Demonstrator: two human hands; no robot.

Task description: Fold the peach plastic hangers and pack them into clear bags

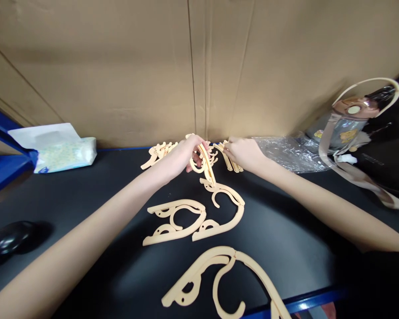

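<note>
My left hand point(190, 155) is closed around a cream plastic folding hanger point(205, 163), held tilted above the table. At the back, my right hand point(243, 151) has its fingers curled down onto a bundle of cream hanger arms point(232, 163); the fingertips are partly hidden. Nearer to me lie several cream folding hangers with their arms folded: a right one point(241, 208), whose upper end is close under the held hanger, a left one point(189, 230) and a large front one point(206, 257) reaching the table's edge. A pile of cream hanger pieces point(158, 153) lies behind my left wrist.
Cardboard point(119, 79) walls off the back of the black table point(113, 195). A white-topped plastic packet point(66, 153) sits at the back left, a shiny black object point(13, 237) at the left. Clear plastic film point(286, 153) and a strapped water bottle point(342, 126) stand on the right.
</note>
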